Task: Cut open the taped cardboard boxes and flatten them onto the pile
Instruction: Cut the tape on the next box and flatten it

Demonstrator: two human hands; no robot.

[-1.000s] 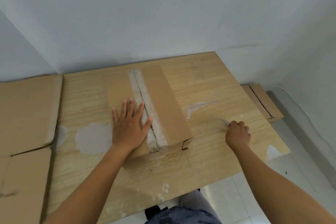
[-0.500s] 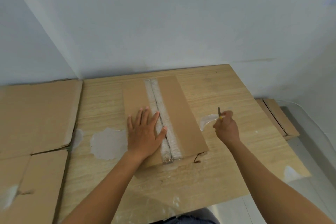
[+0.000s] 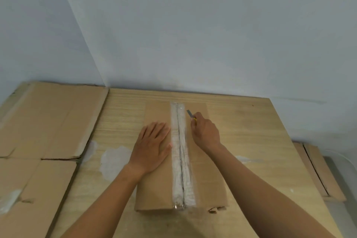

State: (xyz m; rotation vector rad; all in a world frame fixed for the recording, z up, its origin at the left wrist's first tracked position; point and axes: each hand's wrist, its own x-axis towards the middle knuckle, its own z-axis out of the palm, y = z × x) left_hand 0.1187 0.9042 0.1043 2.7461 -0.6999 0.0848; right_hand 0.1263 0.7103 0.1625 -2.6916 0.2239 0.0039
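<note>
head | step: about to slit box (image 3: pixel 154 185) on table (image 3: pixel 251 131) | left hand (image 3: pixel 152 147) spread flat, pressing flap | right hand (image 3: pixel 205 131) grips knife (image 3: pixel 189 113) (blade just beside tape (image 3: pixel 180 160), far end) | next, probably: seat blade in seam, pull nearward | pile (image 3: pixel 48 121) left

The left hand (image 3: pixel 152 145) lies flat, palm down, on the box (image 3: pixel 154 189), with the fingers straight and slightly spread, pointing away from the body, and the thumb stretched out to the right. Its bare forearm runs back toward the lower left. The right hand (image 3: pixel 205 131) is curled, knuckles up, with fingers and thumb gripping a cutter (image 3: pixel 190 114) whose blade points forward and left. Its bare forearm stretches in from the lower right. The two hands are near each other but apart.
</note>
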